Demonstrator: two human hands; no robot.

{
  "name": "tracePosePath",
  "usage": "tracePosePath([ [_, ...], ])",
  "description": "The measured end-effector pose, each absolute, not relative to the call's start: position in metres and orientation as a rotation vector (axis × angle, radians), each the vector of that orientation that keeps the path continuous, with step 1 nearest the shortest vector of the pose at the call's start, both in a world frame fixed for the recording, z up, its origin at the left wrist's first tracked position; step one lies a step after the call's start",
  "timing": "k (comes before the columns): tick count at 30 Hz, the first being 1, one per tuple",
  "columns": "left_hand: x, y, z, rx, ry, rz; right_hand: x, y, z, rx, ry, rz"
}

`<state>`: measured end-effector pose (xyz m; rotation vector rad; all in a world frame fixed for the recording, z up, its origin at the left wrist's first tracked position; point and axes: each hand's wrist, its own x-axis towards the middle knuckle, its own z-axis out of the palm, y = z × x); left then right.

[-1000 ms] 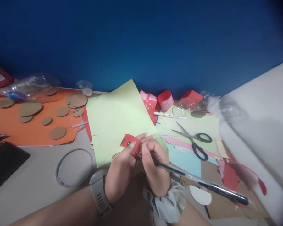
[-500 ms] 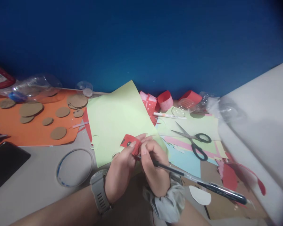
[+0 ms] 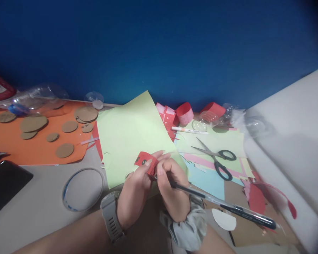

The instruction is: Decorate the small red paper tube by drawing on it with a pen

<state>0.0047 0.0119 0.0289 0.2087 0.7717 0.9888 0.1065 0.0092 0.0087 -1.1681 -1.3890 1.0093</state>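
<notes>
My left hand [image 3: 136,192], with a grey watch on the wrist, pinches a small red paper piece [image 3: 144,160] that has two dark dots drawn on it. My right hand [image 3: 173,190], with a grey scrunchie at the wrist, grips a dark pen [image 3: 228,208]; the pen's tip rests against the red piece and its long barrel points down to the right. Both hands hover over a light green paper sheet [image 3: 129,134] on the table.
Black-handled scissors [image 3: 217,158] lie open on coloured sheets at the right. An orange sheet [image 3: 39,148] with several brown cardboard discs is at the left, beside a clear plastic ring [image 3: 83,188] and a black phone [image 3: 4,183]. Red paper rings [image 3: 185,113] and a white pen stand behind.
Almost nothing has changed. The hands hold the red piece and pen in the same place; the view has shifted very slightly.
</notes>
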Motion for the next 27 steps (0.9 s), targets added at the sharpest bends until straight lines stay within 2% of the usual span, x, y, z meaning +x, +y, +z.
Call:
tracePosePath([
  [27, 0.0021, 0.0109, 0.0264, 0.323, 0.831, 1.026, 0.106, 0.0102, 0.0071, -1.164, -1.319, 0.962],
])
